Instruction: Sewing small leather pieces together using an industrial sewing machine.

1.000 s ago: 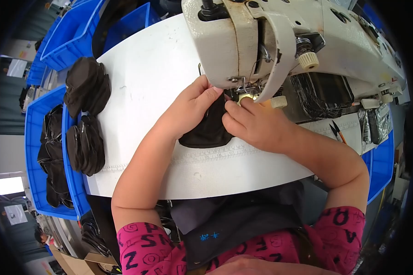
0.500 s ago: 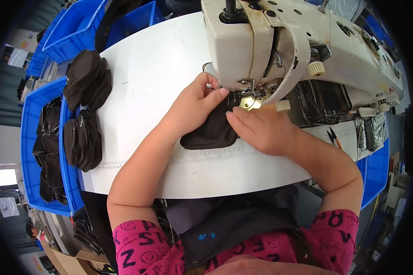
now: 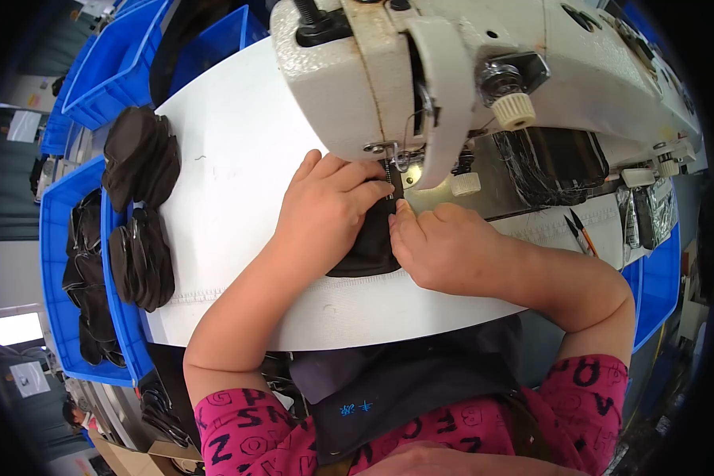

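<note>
A dark brown cloth pouch piece (image 3: 366,252) with a zipper (image 3: 388,171) lies on the white table under the sewing machine's needle area (image 3: 404,159). My left hand (image 3: 329,205) rests over its left side, thumb and forefinger closed on the cloth beside the zipper, the other fingers reaching farther back. My right hand (image 3: 443,244) pinches the pouch's right edge just in front of the needle area, with its fingers curled in. Both hands cover much of the pouch, and the machine head hides the zipper's far end.
The white sewing machine (image 3: 349,87) overhangs the table (image 3: 230,159). Dark pouches (image 3: 141,258) are stacked at the left edge, beside a blue bin (image 3: 51,262) holding more. Dark mesh pieces (image 3: 551,166) lie right of the needle, with thread snips (image 3: 581,232) nearer me.
My left hand has shifted from pinching the zipper end to lying over the pouch's left side. The right hand has moved slightly nearer me and curled. The whole view has shifted a little.
</note>
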